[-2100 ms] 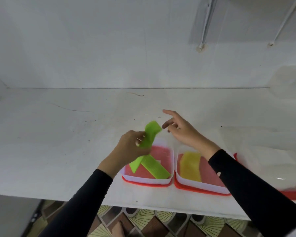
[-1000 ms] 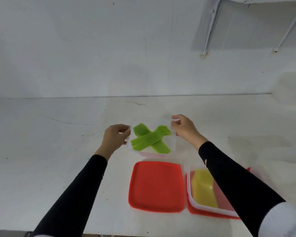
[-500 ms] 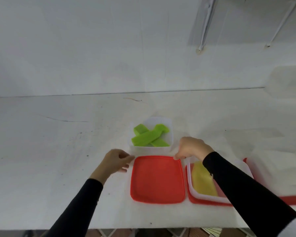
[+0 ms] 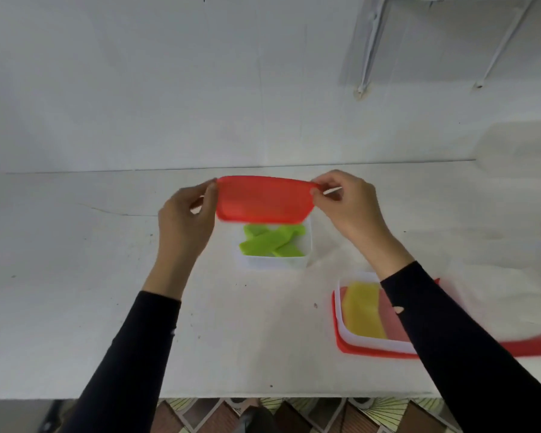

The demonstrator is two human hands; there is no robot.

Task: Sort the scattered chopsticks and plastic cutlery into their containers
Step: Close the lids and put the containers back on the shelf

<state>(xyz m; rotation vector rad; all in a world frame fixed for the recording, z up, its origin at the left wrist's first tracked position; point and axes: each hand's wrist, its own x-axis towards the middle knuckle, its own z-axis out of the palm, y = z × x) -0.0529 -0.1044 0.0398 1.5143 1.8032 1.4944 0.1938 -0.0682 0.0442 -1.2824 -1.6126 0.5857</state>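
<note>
Up off the table since half a second ago: lid, then lying flat just nearer than the tub, now in the air over the tub's far edge. Gone up with it, both hands, then low at the lid's far corners. Left hand clamped on the lid's end left of the tub, thumb and fingers pinching the rim. Right hand pinching the end right of the tub the same way. Green pieces crossed inside the tub, unmoved, near half in plain sight below the lid. Right of the tub and nearer, a second tub with a yellow piece inside, open, seated on a second lid.

Step in hand, by the look of it: closing the sorted tub. Needed next: squaring the lid's corners over the tub's rim, lowering it level, then pressing round the edge. Likely to skew if one end lands first.
</note>
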